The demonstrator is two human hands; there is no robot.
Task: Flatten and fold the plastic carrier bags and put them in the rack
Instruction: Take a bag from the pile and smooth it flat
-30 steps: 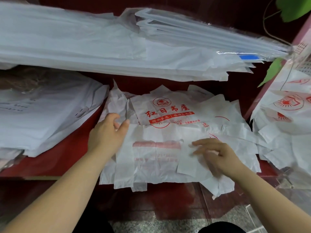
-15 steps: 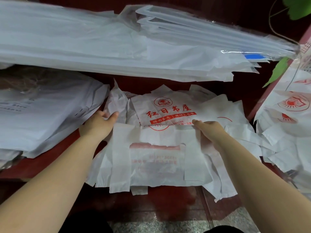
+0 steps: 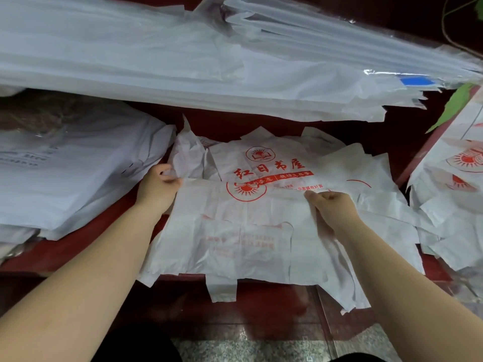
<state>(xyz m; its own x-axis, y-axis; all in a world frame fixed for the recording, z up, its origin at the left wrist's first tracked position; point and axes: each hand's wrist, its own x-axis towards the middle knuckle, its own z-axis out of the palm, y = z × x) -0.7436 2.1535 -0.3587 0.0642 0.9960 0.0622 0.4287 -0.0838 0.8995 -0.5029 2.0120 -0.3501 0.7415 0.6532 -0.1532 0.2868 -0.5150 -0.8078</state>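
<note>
A pile of white plastic carrier bags with red print lies on a dark red shelf (image 3: pixel 78 246) of the rack. The top bag (image 3: pixel 243 239) is spread flat, its handles hanging over the front edge. My left hand (image 3: pixel 158 185) pinches the bag's far left corner. My right hand (image 3: pixel 332 210) grips the bag's far right edge, fingers curled round the plastic. Behind it lies a bag (image 3: pixel 271 165) with a red sun-and-book logo and red characters facing up.
A stack of white sheets (image 3: pixel 65 173) fills the shelf's left side. A thick bundle of clear-wrapped white bags (image 3: pixel 209 61) overhangs from the shelf above. More printed bags (image 3: pixel 454 194) are heaped at the right. A green leaf (image 3: pixel 456 105) hangs at the upper right.
Both hands have moved from the bag's middle to its far corners and taken hold of them. The bag has slid a little toward the front edge.
</note>
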